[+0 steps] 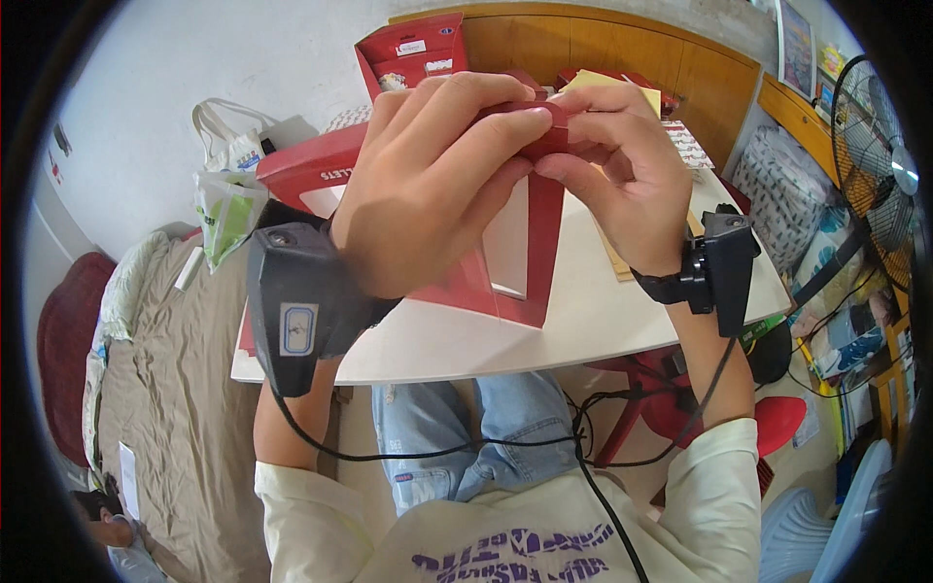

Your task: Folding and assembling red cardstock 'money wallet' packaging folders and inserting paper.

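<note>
A red cardboard box (546, 233) with a cut-out window stands tilted on the white table (428, 360). Its red top part (554, 141) is pinched between my hands. From the left, my left hand (437, 185) lies over the box, thumb and fingers closed on that edge. My right hand (622, 165) grips the same piece from the right, fingertips bent round it. My left hand hides much of the box's front. Both wrists carry black strapped devices with cables.
Behind the hands stands an open red box (413, 49). Yellowish card strips (614, 248) lie under my right hand. At left are a bed (165, 389) and hanging bags (228, 209); a person is partly visible lower left. A fan (880, 165) stands at right. Cables (466, 447) cross my lap.
</note>
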